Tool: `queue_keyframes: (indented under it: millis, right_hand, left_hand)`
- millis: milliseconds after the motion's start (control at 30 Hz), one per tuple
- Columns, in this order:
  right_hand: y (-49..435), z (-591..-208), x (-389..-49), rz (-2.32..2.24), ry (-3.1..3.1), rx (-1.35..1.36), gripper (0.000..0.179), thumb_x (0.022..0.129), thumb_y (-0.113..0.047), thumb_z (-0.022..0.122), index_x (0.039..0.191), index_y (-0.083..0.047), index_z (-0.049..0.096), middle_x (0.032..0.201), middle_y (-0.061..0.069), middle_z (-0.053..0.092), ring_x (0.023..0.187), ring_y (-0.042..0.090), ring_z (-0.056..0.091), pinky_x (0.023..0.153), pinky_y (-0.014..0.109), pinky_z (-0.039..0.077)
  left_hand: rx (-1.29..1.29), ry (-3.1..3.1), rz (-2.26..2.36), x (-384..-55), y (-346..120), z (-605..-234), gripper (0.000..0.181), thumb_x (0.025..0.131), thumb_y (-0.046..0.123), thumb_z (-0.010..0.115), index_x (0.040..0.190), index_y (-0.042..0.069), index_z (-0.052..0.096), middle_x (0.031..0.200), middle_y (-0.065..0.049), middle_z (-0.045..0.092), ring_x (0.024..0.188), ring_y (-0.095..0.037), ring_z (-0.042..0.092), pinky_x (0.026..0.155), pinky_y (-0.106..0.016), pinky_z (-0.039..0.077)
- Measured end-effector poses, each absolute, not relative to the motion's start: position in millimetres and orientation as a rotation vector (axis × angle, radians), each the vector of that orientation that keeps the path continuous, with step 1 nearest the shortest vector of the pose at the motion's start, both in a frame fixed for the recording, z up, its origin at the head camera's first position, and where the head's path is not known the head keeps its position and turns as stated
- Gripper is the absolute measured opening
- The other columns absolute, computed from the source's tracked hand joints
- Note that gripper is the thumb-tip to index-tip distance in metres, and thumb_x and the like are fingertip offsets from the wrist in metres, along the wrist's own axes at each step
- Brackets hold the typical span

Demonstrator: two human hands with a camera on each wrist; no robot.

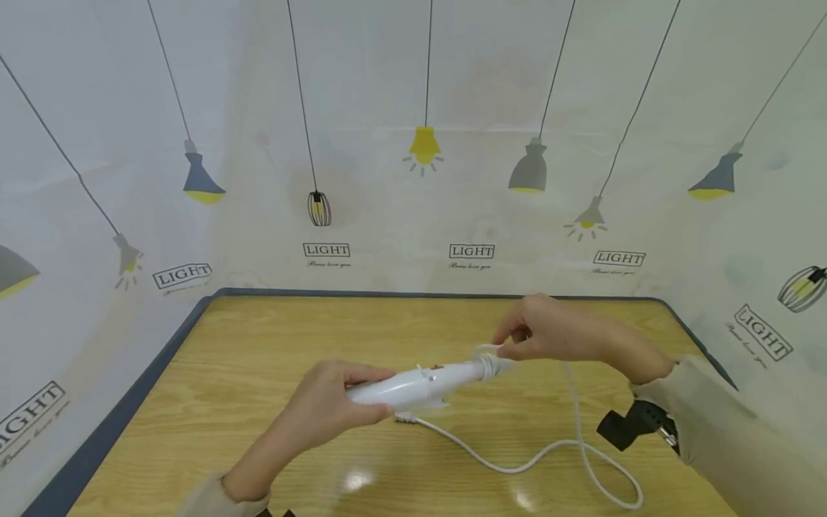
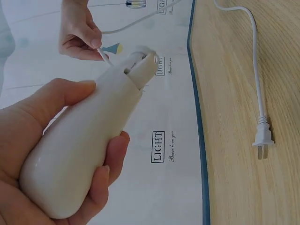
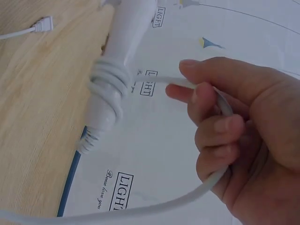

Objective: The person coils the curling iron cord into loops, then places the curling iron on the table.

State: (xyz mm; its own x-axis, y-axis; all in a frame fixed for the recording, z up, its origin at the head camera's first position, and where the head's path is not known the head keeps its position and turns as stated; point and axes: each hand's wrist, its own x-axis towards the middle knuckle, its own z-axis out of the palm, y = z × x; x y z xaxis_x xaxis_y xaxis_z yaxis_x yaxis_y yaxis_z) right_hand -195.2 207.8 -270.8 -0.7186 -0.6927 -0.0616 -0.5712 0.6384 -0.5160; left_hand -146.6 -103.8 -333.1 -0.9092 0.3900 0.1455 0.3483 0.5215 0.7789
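My left hand [image 1: 323, 402] grips a white handheld electric appliance [image 1: 400, 388] by its thick rounded end, thumb on one side and fingers on the other. The appliance is held above the table, tilted, its narrow end towards the right. Several turns of white power cord [image 3: 110, 82] are wound round that narrow end, below the ribbed cord sleeve [image 3: 89, 140]. Between thumb and fingers, my right hand [image 1: 555, 330] holds the cord close beside the coils. In the right wrist view, the cord runs through the curled fingers [image 3: 220, 126] and out below the hand.
The loose cord [image 1: 507, 470] lies in a curve and loop across the wood-grain table [image 1: 226, 402]. Its two-pin plug [image 2: 263, 136] rests on the table below the appliance. Sheeting [image 1: 381, 251] printed with lamps stands behind and at both sides.
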Motion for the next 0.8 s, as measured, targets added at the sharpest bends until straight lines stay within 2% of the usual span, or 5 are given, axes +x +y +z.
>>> queue_keyframes:
  millis: [100,267,567,800]
  right_hand:
    - [204.1,-269.4,-183.9,-0.708,2.613,-0.986,0.027,0.090,-0.016,0.059,0.112,0.000,0.064,0.058,-0.008,0.047,0.046,0.003,0.039,0.044,0.021,0.037]
    - [194.2,-266.6,-166.9,-0.775,2.653,-0.975,0.038,0.094,-0.010,0.051,0.128,0.006,0.048,0.059,-0.007,0.048,0.048,0.005,0.045,0.045,0.024,0.041]
    - [188.2,-273.3,-156.8,-0.956,2.742,-1.013,0.044,0.092,0.002,0.050,0.135,0.003,0.041,0.072,-0.004,0.051,0.059,0.005,0.050,0.049,0.024,0.045]
    - [189.2,-296.4,-162.0,-1.375,2.748,-1.039,0.042,0.089,0.004,0.054,0.131,0.001,0.047,0.080,0.002,0.061,0.057,0.010,0.053,0.051,0.026,0.048]
  left_hand:
    - [0.575,2.780,1.389,-148.8,-105.0,-331.5,0.036,0.068,0.019,0.081,0.103,0.014,0.072,0.096,-0.006,0.068,0.069,-0.012,0.056,0.054,-0.025,0.048]
    - [0.486,2.857,1.499,-154.7,-111.5,-324.9,0.038,0.069,0.018,0.081,0.105,0.014,0.071,0.096,-0.006,0.068,0.068,-0.013,0.058,0.053,-0.027,0.049]
    - [0.441,2.720,1.809,-159.1,-116.2,-313.2,0.040,0.072,0.017,0.079,0.110,0.012,0.068,0.105,-0.011,0.065,0.080,-0.024,0.059,0.060,-0.031,0.051]
    - [0.415,2.616,2.016,-161.9,-111.8,-308.3,0.040,0.071,0.013,0.080,0.109,0.010,0.068,0.106,-0.009,0.066,0.085,-0.023,0.061,0.064,-0.033,0.053]
